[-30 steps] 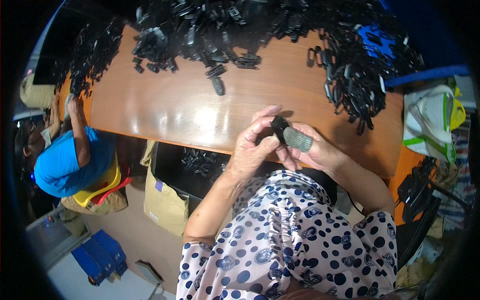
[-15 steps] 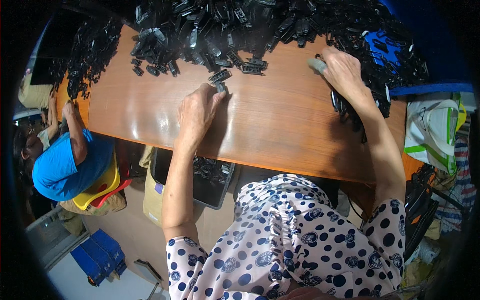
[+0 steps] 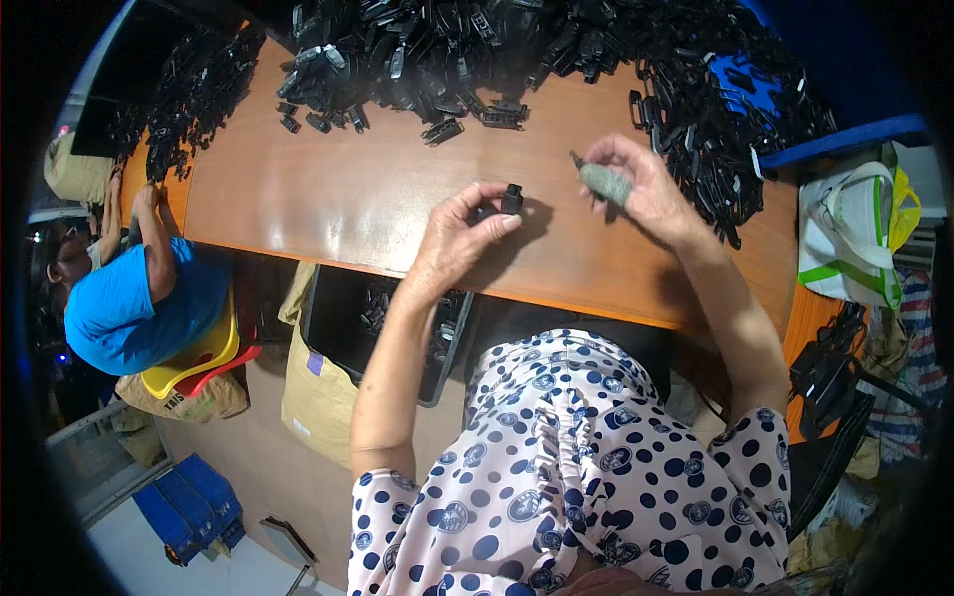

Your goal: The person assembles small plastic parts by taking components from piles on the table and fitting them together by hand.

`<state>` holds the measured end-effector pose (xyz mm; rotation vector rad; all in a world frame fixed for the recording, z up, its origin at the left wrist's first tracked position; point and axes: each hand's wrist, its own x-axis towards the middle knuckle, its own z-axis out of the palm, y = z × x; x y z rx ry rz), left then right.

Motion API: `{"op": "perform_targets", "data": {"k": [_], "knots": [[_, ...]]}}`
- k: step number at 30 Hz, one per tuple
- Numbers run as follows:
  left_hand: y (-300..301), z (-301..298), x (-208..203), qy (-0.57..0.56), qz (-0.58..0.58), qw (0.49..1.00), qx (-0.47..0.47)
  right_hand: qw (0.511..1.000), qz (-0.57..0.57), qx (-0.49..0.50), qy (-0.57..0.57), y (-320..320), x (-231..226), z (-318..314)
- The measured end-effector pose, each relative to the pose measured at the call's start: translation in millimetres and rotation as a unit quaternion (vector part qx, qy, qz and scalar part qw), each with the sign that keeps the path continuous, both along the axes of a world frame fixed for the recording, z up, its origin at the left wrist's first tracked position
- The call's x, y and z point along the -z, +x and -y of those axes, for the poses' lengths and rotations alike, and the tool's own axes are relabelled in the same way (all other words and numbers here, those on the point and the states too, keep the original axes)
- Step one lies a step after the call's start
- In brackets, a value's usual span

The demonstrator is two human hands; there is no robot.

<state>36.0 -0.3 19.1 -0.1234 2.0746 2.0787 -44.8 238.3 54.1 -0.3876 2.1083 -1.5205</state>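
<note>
Black plastic piece (image 3: 512, 200), held over the bare middle of a work table at about 12 o'clock from the center of the head view, is pinched in a worker's left hand. The brown wood-grain table (image 3: 298, 179) spans the scene from 9 o'clock round to 3. At 12 o'clock, a broad heap of black parts (image 3: 427, 50) covers its far side. A co-worker in a blue shirt (image 3: 139, 313) sits at 9 o'clock, while a second heap of black frames (image 3: 691, 139) spreads at 2 o'clock. A black bin (image 3: 348, 343) stands below the table edge, toward 8. The left hand (image 3: 455, 240) closes thumb and fingertips on the piece; the right hand (image 3: 646, 194), at 2 o'clock, wears a grey finger cover (image 3: 606, 185) and grips a small dark part (image 3: 576, 159), its shape too small to tell.
</note>
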Motion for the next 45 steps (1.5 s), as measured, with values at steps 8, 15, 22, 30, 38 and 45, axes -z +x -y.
{"op": "perform_targets", "data": {"k": [8, 15, 22, 30, 38, 45], "knots": [[33, -52, -14, 0.002, -0.060, 0.998, -0.026, 0.951, 0.125, -0.002, -0.284, 63, -10, -14], [38, -62, -33, -0.123, -0.168, 0.978, 0.023, 0.970, 0.064, -0.025, -0.232, 73, -13, -30], [49, -69, -48, -0.180, -0.225, 0.957, 0.042, 0.920, 0.201, -0.037, -0.335, 83, -14, -38], [69, -62, -46, -0.255, -0.312, 0.914, 0.050, 0.900, 0.344, -0.023, -0.266, 96, -29, -34], [89, -58, -31, -0.137, -0.129, 0.982, 0.012, 0.903, 0.401, -0.033, -0.150, 90, -21, -13], [96, -40, -10, 0.175, -0.002, 0.982, -0.074, 0.877, 0.385, -0.186, -0.220, 88, -14, 20]]}}
